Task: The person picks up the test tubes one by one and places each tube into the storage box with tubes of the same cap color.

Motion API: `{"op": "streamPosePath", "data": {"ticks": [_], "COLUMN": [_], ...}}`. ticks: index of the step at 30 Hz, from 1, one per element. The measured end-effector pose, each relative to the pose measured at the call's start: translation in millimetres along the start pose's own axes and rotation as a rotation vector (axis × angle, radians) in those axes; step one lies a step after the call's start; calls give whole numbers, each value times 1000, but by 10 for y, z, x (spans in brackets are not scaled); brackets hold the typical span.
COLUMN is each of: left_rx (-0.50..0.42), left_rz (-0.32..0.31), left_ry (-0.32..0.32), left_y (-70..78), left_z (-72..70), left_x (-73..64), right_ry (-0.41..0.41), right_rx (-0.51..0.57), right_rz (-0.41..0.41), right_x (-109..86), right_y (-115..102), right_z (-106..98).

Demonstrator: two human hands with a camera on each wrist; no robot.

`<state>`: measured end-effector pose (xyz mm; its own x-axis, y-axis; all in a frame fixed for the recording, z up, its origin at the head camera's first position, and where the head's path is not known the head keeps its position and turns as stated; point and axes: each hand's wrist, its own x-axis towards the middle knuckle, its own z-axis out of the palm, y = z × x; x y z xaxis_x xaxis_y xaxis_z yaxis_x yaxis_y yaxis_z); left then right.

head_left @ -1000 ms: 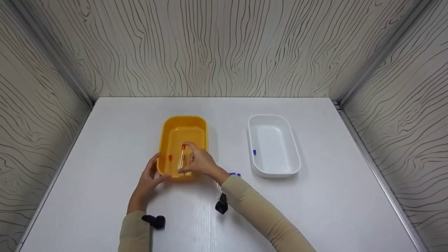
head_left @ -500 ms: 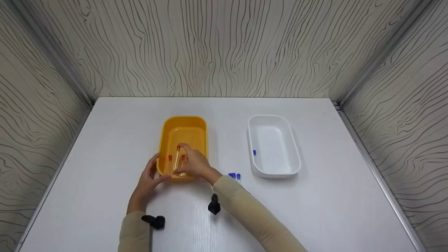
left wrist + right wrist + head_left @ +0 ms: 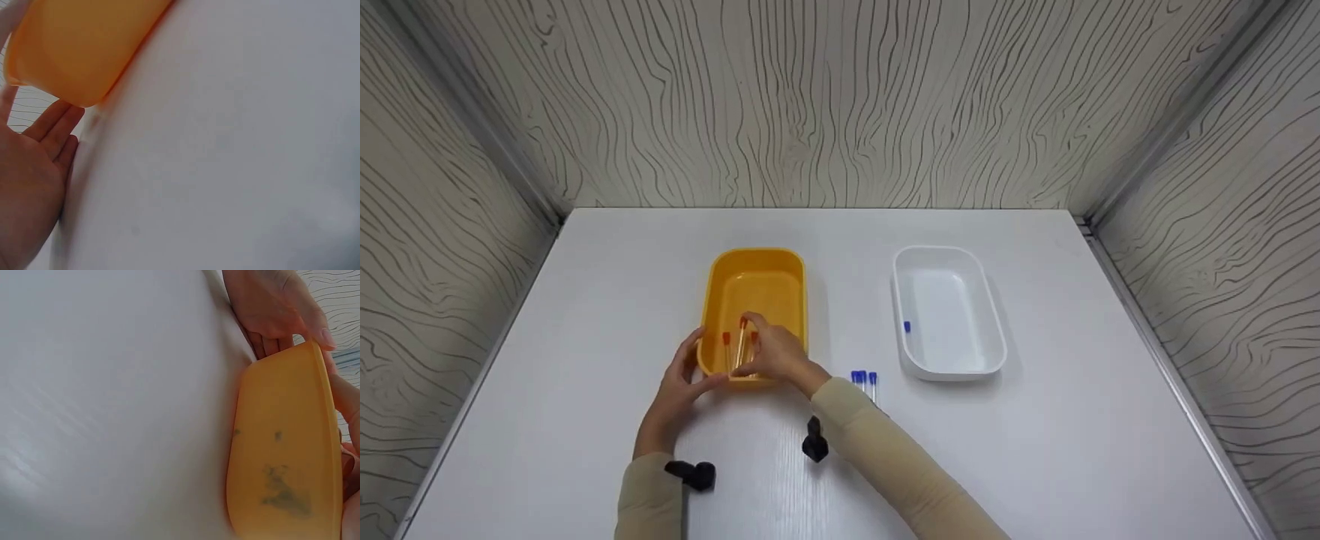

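1. The left hand [image 3: 679,386] holds the near left corner of the yellow tub [image 3: 757,260]. Its thumb is on the near rim, and its other fingers reach along the outside.
2. The right hand [image 3: 780,354] pinches a clear tube with a red cap [image 3: 741,346] the long way. A finger is at the cap and the thumb is at the low end.
3. That tube is at the near end of the yellow tub, between two more red-capped tubes [image 3: 727,351]. I cannot tell if it touches the bottom.
4. Three blue-capped tubes [image 3: 863,376] lie side by side on the white table [image 3: 1080,420], near the right sleeve [image 3: 885,457], which may hide part of them.
5. The white tub [image 3: 952,300] is on the right, well apart from the yellow one. A small blue cap [image 3: 907,327] shows by its left wall.
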<state>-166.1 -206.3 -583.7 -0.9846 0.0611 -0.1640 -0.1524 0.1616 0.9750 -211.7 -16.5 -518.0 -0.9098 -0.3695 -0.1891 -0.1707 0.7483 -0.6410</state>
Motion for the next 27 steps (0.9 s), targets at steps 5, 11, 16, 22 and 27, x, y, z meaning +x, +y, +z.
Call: {"op": "streamPosePath", "data": {"ticks": [5, 11, 16, 22, 27], "left_rx": [-15, -23, -23, -13, -8], "left_rz": [-34, -24, 25, -12, -22], "left_ry": [4, 1, 2, 12, 11], "left_y": [6, 7, 4, 1, -4], "left_z": [2, 0, 7, 7, -1], "left_x": [6, -3, -12, 1, 7], "right_ry": [7, -17, -28, -38, -34], "right_rx": [-96, -114, -103, -79, -59], "right_rz": [-15, 37, 58, 69, 73], "right_x": [7, 27, 29, 25, 23], "right_y": [31, 17, 12, 3, -2], "right_z": [9, 31, 38, 41, 50]}}
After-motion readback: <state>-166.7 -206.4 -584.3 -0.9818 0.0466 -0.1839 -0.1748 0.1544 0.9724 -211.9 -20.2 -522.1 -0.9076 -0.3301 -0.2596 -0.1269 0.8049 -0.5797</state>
